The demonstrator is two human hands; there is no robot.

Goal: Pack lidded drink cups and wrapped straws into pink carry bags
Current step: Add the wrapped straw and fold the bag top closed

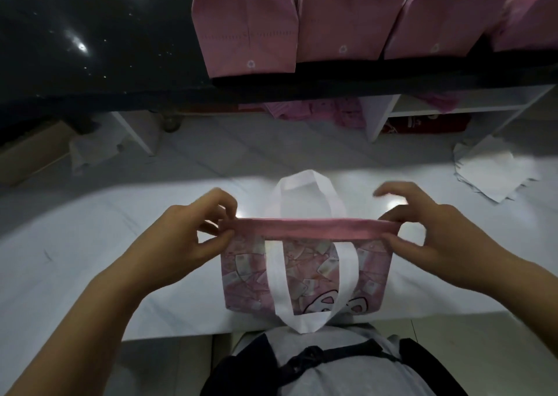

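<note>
The bag (244,275) hangs over the table (90,259), the left hand (193,235) pinching its rim at 9 o'clock, the right hand (422,232) at 3 (handles (305,181) at 12 and 6); behind, at 12 to 2, a row of bags (332,18) stands on the counter (90,48); sheets (498,175) lie at 2; a box (30,154) at 10.

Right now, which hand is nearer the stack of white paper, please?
Right. The right hand pinches the pink patterned bag at the end toward the white paper stack; the left hand pinches the opposite end.

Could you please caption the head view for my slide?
Left hand and right hand pinch the top corners of a pink carry bag.
</note>
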